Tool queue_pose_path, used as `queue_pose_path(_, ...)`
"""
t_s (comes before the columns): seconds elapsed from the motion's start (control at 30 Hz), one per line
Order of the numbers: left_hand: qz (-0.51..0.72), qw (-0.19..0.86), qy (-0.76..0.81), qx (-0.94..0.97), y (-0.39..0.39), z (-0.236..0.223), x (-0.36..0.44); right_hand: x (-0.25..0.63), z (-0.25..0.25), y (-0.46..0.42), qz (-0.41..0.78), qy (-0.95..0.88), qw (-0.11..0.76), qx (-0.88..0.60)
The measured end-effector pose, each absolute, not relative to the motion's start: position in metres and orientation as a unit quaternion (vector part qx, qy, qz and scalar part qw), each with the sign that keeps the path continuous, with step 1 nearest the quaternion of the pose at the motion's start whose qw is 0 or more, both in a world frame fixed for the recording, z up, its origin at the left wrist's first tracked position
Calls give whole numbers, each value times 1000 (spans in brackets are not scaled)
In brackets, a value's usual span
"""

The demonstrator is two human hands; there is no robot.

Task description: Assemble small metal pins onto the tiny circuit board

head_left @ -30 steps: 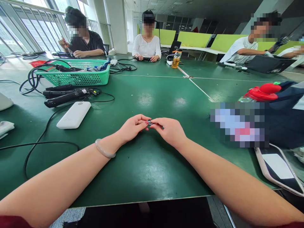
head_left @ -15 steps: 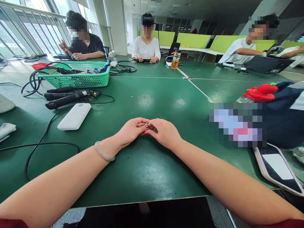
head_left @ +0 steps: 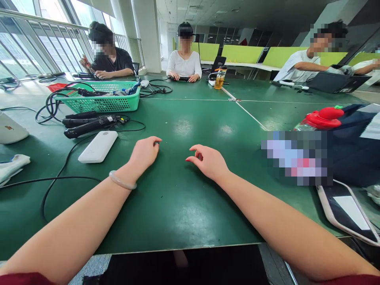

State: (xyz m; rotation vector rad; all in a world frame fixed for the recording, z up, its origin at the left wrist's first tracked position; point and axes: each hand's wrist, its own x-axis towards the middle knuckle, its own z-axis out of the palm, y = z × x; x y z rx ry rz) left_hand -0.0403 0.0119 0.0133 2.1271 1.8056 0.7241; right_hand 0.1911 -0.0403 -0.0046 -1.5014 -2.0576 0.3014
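Note:
My left hand (head_left: pixel 145 152) rests on the green table (head_left: pixel 184 198) with its fingers curled together and their tips down. A tiny dark speck shows at the fingertips, too small to name. A pale bangle (head_left: pixel 121 181) circles that wrist. My right hand (head_left: pixel 208 161) hovers just over the table a short way to the right. Its thumb and forefinger are loosely curved and apart, and nothing shows between them. A bare gap of table lies between the two hands.
A white power bank (head_left: pixel 98 146) lies left of my left hand, with black handheld tools (head_left: pixel 89 122), cables and a green basket (head_left: pixel 101 101) behind it. A red-capped bottle (head_left: pixel 322 116), a dark bag and a tablet (head_left: pixel 347 211) are on the right. Three people sit at the far side.
My hands, which were pinching a small dark part together at the middle, have drawn apart, the left going left and forward, the right slightly right. The part no longer shows between them.

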Motion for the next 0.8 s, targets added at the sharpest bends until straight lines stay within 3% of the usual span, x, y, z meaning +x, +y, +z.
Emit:
queue_pose_path(0.1, 177, 9, 691, 701, 27, 15, -69, 194, -5, -39, 130, -760, 285, -569)
queue_pose_path(0.3, 138, -40, 750, 645, 42, 11, -100, 197, -7, -38, 150, -750, 281, -580)
queue_pose_path(0.5, 146, -6, 779, 610, 45, 11, -103, 201, -5, -41, 171, -734, 286, -592)
queue_pose_path(0.8, 325, 109, 753, 562, 55, -4, -102, 200, -8, -39, 229, -727, 304, -572)
